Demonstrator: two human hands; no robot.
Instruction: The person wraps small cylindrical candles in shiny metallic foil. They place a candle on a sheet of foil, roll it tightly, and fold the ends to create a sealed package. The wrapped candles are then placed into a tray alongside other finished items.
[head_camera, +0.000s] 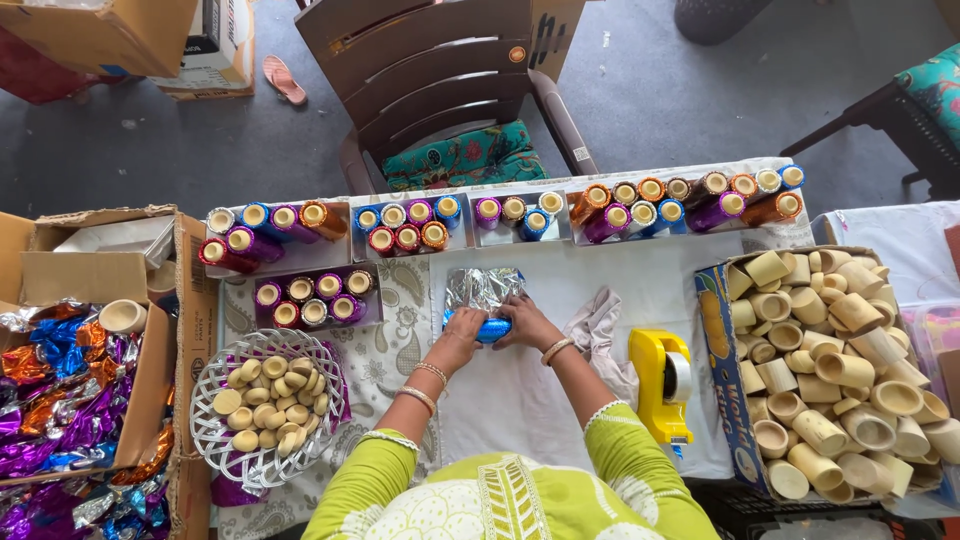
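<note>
Overhead view of a white-covered tabletop (560, 300). At centre, the left hand (462, 333) and right hand (526, 322) close from either side on a blue foil-wrapped tube (492, 329), which lies crosswise between them on the near edge of a silver foil sheet (482, 287); the fingers of both hands curl over its ends, apparently pressing the foil down. A yellow tape dispenser (663, 383) stands right of the right forearm, beside a box of bare bamboo tubes (835, 370). A white basket of round caps (268, 400) sits left. Finished wrapped tubes (520, 215) line the far edge.
</note>
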